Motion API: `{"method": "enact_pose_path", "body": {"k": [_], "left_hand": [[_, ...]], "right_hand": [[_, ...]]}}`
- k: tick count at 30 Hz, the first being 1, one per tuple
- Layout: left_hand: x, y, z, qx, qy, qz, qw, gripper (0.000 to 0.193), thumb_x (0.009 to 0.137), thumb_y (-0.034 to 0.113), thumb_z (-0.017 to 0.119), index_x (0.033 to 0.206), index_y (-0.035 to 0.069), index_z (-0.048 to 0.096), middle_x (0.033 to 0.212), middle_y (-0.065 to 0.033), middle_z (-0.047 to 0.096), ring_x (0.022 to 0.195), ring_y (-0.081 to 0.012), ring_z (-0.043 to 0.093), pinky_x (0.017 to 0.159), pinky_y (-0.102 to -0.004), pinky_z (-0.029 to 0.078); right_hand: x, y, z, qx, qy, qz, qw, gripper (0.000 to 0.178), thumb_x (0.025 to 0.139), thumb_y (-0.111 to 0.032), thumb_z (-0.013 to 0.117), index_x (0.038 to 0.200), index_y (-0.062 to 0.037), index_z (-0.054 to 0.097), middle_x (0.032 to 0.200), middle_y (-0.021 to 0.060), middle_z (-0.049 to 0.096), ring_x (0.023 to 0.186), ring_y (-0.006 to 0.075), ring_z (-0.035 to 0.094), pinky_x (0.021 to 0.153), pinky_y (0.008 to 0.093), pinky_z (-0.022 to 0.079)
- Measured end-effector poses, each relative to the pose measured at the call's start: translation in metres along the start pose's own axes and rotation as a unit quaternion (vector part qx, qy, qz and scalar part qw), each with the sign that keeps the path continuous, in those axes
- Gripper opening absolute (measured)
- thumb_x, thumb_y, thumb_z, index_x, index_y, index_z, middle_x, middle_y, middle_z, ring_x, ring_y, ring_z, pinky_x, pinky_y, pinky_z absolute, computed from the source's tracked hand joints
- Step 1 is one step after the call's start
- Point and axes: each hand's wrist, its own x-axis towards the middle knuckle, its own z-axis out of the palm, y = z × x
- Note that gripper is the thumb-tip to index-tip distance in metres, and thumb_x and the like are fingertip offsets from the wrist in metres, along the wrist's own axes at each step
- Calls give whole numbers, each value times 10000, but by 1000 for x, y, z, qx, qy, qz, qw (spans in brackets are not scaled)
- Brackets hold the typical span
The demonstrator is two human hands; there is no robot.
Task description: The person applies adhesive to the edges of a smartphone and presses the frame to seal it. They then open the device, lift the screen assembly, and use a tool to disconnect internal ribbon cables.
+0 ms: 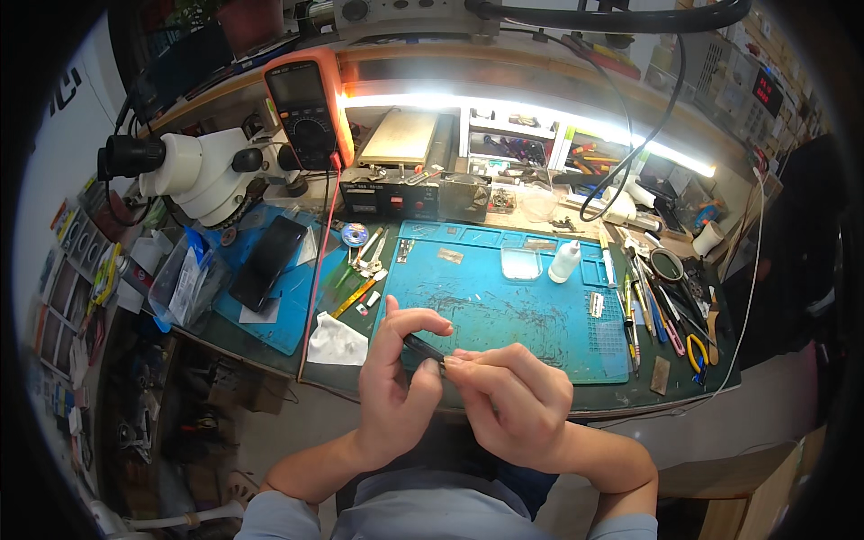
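Note:
In front of my chest, past the bench's near edge, my left hand (pixel 400 382) is closed round a thin black slab-shaped thing (pixel 423 347), which shows nearly edge-on. Its kind cannot be made out, as the fingers and palm hide most of it. My right hand (pixel 515 396) is pinched, fingertips and thumb together at the slab's near right end. Whatever lies between those fingertips is too small or covered to name. Beyond both hands lies the blue work mat (pixel 531 337); a white cloth (pixel 337 340) is left of my left hand.
On the mat stand a white squeeze bottle (pixel 565 261) and a small clear dish (pixel 521 265). Tweezers, pens and pliers (pixel 696 352) crowd the right side. At left are a black phone (pixel 268 263), a microscope (pixel 202 171) and an orange multimeter (pixel 310 108) with a red lead.

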Motion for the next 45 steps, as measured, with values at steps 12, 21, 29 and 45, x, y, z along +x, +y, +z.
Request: {"method": "enact_pose_path", "body": {"k": [12,21,29,45], "left_hand": [[0,1,-4,-2,-17,8,1000,427,794,-53,510,1211,8,572,1181,-78,613,1195,-185,574,1272,-530,6],[0,4,-5,-8,-16,1,1000,443,789,-65,499,1222,-9,576,1183,-88,629,1190,-193,585,1276,-528,8],[2,6,-3,-21,-14,-12,1000,422,802,-56,499,1213,-20,588,1176,-97,638,1172,-186,590,1277,-518,-9],[20,26,-4,-49,-38,-97,993,494,853,-53,442,1322,-61,596,1359,-150,638,1246,-162,584,1189,-356,343]], "right_hand": [[1,-6,1,7,-2,27,1000,221,769,54,772,982,8,738,824,105,684,679,219,713,547,307,558],[0,-10,3,6,2,39,999,208,777,49,771,977,3,734,806,100,664,645,221,693,527,315,540],[1,-11,2,6,8,48,999,204,789,51,759,984,-1,727,795,94,651,630,221,680,521,317,533],[-2,-4,11,-39,55,2,998,249,762,70,796,993,0,734,812,95,689,626,185,682,499,283,531]]}}
